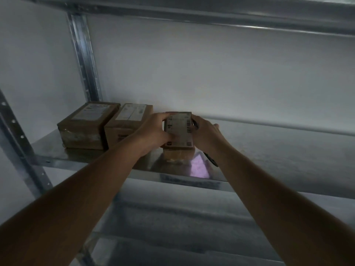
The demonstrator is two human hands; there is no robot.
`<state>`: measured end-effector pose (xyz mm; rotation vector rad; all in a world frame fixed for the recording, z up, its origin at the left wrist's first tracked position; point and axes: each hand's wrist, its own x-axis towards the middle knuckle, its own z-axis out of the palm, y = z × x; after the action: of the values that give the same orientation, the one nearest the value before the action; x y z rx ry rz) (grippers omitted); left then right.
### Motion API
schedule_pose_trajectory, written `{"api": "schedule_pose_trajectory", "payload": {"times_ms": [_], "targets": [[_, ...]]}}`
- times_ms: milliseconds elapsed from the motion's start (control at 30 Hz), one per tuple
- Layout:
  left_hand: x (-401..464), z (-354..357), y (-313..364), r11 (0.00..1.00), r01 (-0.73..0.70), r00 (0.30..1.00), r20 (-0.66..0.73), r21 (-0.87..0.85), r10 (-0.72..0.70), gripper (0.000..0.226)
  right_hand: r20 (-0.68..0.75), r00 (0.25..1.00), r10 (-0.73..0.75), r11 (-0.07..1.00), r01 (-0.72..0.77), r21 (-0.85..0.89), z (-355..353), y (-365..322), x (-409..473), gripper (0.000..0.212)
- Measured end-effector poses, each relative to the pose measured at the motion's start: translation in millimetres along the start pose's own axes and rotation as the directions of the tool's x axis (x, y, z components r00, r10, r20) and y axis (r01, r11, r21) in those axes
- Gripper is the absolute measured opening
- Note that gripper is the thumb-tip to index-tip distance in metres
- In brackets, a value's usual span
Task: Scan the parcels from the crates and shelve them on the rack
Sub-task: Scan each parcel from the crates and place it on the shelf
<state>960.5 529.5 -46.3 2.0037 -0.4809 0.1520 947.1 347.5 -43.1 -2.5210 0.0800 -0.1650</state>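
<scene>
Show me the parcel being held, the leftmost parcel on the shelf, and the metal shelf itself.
held parcel (179, 129), head view, on its labelled top face.
leftmost parcel (84, 127), head view, on its brown top face.
metal shelf (278, 156), head view, on bare surface at right.

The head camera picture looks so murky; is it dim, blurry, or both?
Both: the head view is dim and soft, so print on the parcel held by the left hand and right hand is unreadable; the metal shelf shows a pinkish reflection, and the uprights bow from the wide-angle lens.
</scene>
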Motion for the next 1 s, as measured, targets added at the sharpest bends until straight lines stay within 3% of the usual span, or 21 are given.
{"api": "schedule_pose_trajectory", "payload": {"times_ms": [333,500,633,700,833,1000], "targets": [[19,-2,-3,0.978,0.189,0.980,0.047,0.090,-0.194,0.051,0.056,0.998,0.036,0.989,-0.028,-0.146,10,1,18,0.049],[31,1,0,0.935,0.279,0.957,0.015,0.218,-0.289,0.034,0.091,0.995,0.039,0.979,-0.020,-0.204,12,-1,32,0.036],[37,3,4,0.891,0.352,0.932,-0.016,0.288,-0.363,0.056,0.116,0.991,0.068,0.971,-0.039,-0.236,15,0,46,0.036],[38,4,5,0.879,0.362,0.927,-0.022,0.309,-0.375,0.059,0.121,0.990,0.067,0.970,-0.036,-0.239,16,2,50,0.037],[37,6,7,0.855,0.377,0.917,-0.017,0.357,-0.398,0.037,0.104,0.994,0.033,0.969,-0.006,-0.246,14,7,47,0.042],[29,16,19,0.833,0.257,0.958,-0.014,0.490,-0.288,0.036,0.022,1.000,0.022,0.979,-0.017,-0.202,0,15,28,0.054]]}}
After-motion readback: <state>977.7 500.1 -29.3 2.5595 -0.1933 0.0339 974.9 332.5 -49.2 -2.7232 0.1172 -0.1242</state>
